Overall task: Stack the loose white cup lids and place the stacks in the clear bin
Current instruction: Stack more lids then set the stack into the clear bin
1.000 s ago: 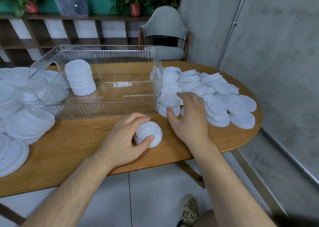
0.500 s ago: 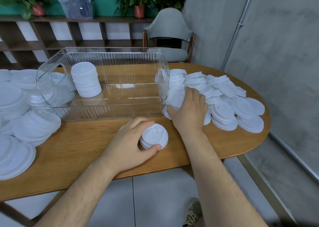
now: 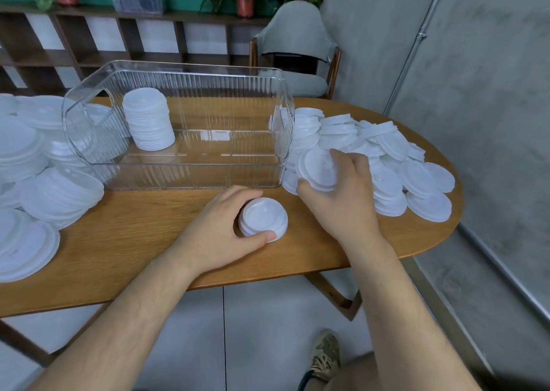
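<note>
Nearest the camera, a camouflage-patterned shoe (image 3: 326, 358) stands on the grey floor below the edge of the oval wooden table (image 3: 134, 236). On the tabletop the left hand (image 3: 220, 230) curls its thumb and fingers round a short stack of white lids (image 3: 263, 221), which sits flat on the wood near the front edge. Just to its right, the right hand (image 3: 342, 200) grips a single white lid (image 3: 317, 170), thumb at the lower rim and fingers over the upper one, holding it tilted toward the camera at the near-left edge of the pile of loose white lids (image 3: 387, 158). That pile spreads across the right end of the table, touching the right end of the clear bin (image 3: 193, 179). The bin stands behind the left hand, and a tall stack of lids (image 3: 148, 120) rests upright in its left part (the only stack inside). Larger translucent lids (image 3: 44, 188) are heaped to the bin's left. Beyond the table stand a grey chair (image 3: 297, 48) and a dark wooden shelf unit (image 3: 119, 48).
</note>
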Available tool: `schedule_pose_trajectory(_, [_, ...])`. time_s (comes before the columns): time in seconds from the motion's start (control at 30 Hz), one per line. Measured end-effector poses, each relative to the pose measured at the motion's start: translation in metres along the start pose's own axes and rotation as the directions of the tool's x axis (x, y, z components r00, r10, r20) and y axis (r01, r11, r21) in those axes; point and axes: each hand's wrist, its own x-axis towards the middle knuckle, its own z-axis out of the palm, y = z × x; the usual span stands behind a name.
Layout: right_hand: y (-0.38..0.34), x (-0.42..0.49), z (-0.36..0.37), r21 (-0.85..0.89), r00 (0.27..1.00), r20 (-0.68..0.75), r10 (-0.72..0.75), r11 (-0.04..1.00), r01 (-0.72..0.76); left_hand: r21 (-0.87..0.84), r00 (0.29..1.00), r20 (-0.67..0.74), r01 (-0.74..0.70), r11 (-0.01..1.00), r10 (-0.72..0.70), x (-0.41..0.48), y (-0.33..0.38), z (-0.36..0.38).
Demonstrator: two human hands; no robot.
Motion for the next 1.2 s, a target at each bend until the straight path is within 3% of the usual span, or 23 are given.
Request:
schedule_pose_trajectory(0.2, [0.006,-0.012,-0.015,0.077,0.923,0.359,-0.137,0.990,0.117,-0.163,1.000,0.004,0.021,0.986,-0.020,-0.003,0.002,-0.005])
schedule_pose_trajectory(0.37, [-0.001,-0.017,-0.002,0.114,0.859,0.467,-0.210,0.978,0.177,-0.239,0.998,-0.004,0.062,0.969,-0.064,-0.003,0.003,-0.006])
schedule_pose_trajectory(0.57, [-0.006,-0.017,0.010,0.156,0.818,0.513,-0.261,0.965,0.210,-0.274,0.995,-0.020,0.086,0.958,-0.095,-0.002,0.001,-0.006])
schedule_pose_trajectory(1.2, [-0.004,-0.018,0.012,0.155,0.763,0.574,-0.297,0.954,0.256,-0.035,0.999,-0.025,0.018,0.999,-0.019,-0.001,0.002,-0.003])
